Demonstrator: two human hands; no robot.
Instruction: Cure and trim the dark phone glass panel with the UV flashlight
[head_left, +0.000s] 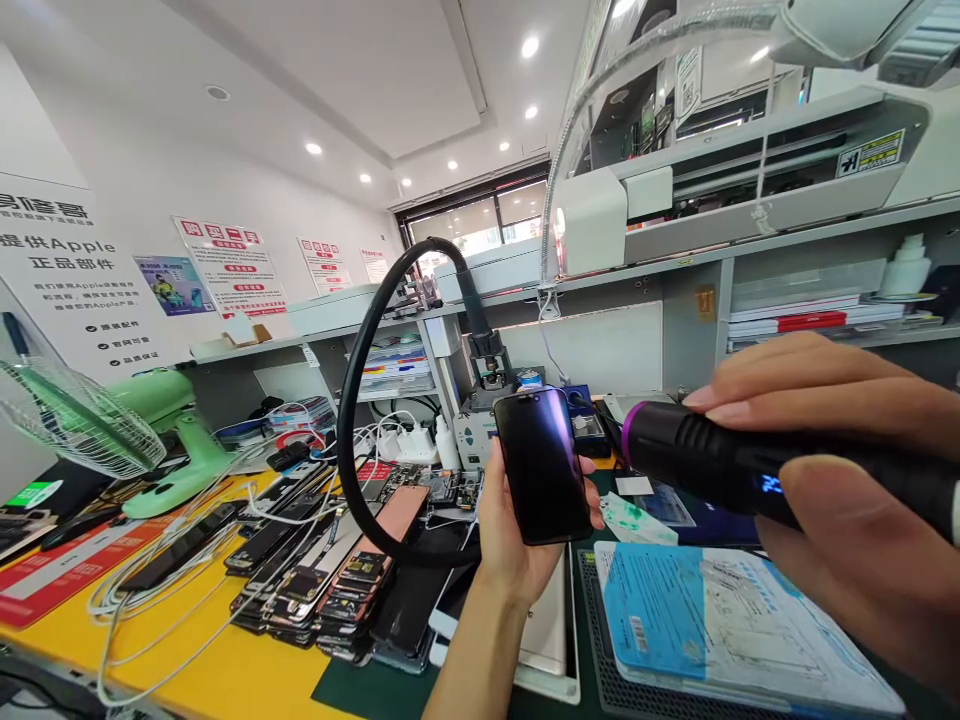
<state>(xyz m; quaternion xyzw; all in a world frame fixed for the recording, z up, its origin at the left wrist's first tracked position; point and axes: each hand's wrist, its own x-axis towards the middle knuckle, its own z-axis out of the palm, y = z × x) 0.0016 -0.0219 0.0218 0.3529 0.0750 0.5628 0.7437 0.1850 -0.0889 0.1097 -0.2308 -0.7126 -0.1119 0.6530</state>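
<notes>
Two full grips

From afar, I see the left hand [510, 545] clasping a dark-screened phone [543, 470], the right hand [862, 530] clamped around a torch-like tool [697, 455]. Stacked phones [352, 585] lie left of the left hand; a green fan [176, 400] stands farther left.

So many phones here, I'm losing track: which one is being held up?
The dark phone in the left hand, tilted up and showing a purple glare; the stacked phones lie lower down, unheld.

A dark-screened phone [541, 470], slightly tilted, is held near a black, purple-rimmed flashlight [686, 452].
</notes>
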